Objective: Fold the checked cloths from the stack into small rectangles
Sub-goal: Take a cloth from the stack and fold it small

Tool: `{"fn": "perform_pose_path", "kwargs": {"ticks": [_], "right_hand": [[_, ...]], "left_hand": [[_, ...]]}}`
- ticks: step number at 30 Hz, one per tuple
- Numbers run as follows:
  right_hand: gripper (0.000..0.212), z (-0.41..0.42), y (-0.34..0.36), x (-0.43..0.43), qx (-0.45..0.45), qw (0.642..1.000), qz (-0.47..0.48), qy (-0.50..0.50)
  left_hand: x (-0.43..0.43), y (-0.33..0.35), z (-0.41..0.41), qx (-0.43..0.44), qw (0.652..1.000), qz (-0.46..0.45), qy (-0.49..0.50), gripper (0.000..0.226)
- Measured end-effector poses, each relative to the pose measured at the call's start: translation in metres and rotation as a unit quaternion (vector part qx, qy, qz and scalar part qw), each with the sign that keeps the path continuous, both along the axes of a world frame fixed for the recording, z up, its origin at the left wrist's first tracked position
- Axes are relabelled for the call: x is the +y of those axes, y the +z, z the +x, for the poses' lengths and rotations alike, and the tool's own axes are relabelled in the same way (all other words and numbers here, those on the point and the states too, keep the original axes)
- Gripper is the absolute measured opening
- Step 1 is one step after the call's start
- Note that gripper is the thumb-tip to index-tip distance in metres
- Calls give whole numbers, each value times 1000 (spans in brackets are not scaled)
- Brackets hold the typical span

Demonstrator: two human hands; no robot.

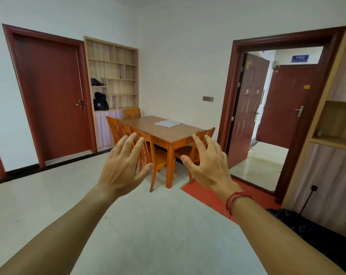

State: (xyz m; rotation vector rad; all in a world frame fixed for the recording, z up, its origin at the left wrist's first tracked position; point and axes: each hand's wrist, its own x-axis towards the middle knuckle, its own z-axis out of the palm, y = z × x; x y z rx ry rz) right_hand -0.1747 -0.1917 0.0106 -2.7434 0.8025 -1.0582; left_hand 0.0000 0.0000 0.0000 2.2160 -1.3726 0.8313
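The person is wearing one ornament, a red cord bracelet (236,199), which is circling the right wrist at about five o'clock from the right hand (209,167). It is showing as several thin strands lying side by side, wound or braided together, some reading brighter orange-red and some darker red; whether a knot or a clasp is closing it cannot be told. Both forearms are showing bare along their whole visible length, running in from the seven and five o'clock corners. The left hand (120,169) and its wrist are likewise showing bare.
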Motion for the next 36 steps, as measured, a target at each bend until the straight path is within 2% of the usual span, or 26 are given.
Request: {"fn": "perform_pose_path", "kwargs": {"ticks": [7,15,22,36], "right_hand": [[77,-7,-9,-17,6,1000,-4,-11],[73,-16,-21,-42,23,1000,1,-13],[79,-12,-42,-65,43,999,31,-3],[75,80,-107,-137,96,994,54,-15]], "left_hand": [[-14,-7,-6,-15,1000,1,2,82],[-33,-20,-15,10,1000,5,20,82],[-51,-39,-11,19,999,22,34,85],[-118,-101,80,68,995,63,39,86]]}}
